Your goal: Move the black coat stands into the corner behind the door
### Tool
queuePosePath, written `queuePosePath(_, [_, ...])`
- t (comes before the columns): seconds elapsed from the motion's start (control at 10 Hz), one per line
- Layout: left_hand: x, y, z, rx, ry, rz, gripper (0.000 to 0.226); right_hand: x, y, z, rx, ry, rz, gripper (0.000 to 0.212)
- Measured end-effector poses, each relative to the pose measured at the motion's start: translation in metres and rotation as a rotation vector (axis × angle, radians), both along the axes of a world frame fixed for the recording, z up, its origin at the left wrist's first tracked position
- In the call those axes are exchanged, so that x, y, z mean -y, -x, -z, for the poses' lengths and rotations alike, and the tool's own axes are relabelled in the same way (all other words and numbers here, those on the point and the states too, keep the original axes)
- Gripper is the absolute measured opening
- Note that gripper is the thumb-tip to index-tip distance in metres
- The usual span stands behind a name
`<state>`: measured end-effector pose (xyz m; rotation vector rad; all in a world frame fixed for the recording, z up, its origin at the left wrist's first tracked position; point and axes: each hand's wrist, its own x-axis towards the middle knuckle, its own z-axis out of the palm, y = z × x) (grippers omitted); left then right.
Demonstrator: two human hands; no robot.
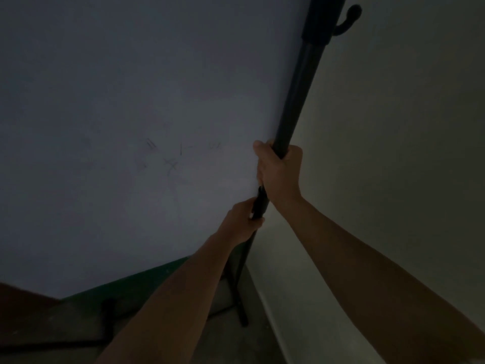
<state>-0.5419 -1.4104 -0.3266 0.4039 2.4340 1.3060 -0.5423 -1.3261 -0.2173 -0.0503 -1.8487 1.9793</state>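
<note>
Two hands [279, 170] round one coat stand [296, 93]

Both hands [279, 170] on coat stand [296, 101]

The tall black round-poled coat stand [298, 90] is showing a smooth, faintly glossy metal-like finish, while the pale painted wall [131, 101] is looking matt and scuffed.

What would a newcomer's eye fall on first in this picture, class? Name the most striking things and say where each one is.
First, the black coat stand pole running from the top right down toward the floor, right where two walls meet. Next, the two bare hands gripping it mid-picture: the right hand higher, the left hand just below. Faint pencil scribbles mark the left wall.
</note>
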Motion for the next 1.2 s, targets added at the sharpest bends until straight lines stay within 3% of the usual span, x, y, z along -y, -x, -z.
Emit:
queuePosePath(0.5, [0.002,0.0,-0.004,-0.022,0.039,-0.025,0.044,0.0,0.006,0.001,0.002,-0.054,-0.009,0.04])
queuePosePath(0.7, [0.009,-0.011,-0.012,0.033,0.06,0.004,0.079,-0.004,-0.005,-0.005,-0.02,-0.13,-0.01,0.012])
queuePosePath(0.8, [0.023,-0.019,-0.023,0.017,0.039,-0.015,0.08,-0.008,-0.013,-0.011,0.038,-0.211,-0.013,0.024])
queuePosePath(1.0, [0.072,-0.049,-0.071,-0.175,0.048,-0.068,0.058,-0.009,-0.04,-0.032,0.176,-0.359,0.047,0.041])
queuePosePath(1.2, [0.141,-0.096,-0.136,-0.482,0.149,-0.095,0.024,0.008,-0.097,-0.05,0.233,-0.641,0.221,0.047])
